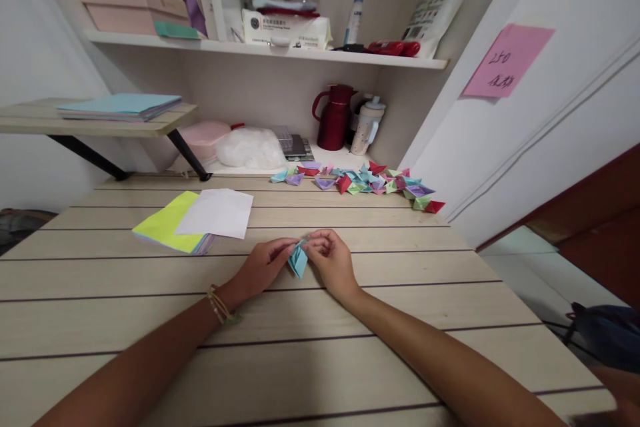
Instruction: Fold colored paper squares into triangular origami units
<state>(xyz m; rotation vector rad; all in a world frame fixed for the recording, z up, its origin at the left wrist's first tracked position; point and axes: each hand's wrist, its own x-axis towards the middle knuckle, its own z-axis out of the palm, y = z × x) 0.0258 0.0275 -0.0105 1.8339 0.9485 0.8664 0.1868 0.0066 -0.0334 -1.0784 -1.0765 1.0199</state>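
A small piece of folded teal paper (299,261) is held between my two hands, just above the middle of the wooden table (400,360). My left hand (263,263) pinches its left upper edge between thumb and fingers. On the other side, my right hand (333,261) grips the right upper edge, fingers curled and thumb pressed to the paper. The paper's point hangs down toward me, with layered folds showing. Part of its top edge is hidden by my fingertips.
Yellow paper (175,221) and a white sheet (217,213) lie on a stack at left. Several folded paper boats (370,180) line the table's back. A red jug (336,117) and a cup (369,125) stand behind. A raised shelf (30,117) bears blue paper (120,105).
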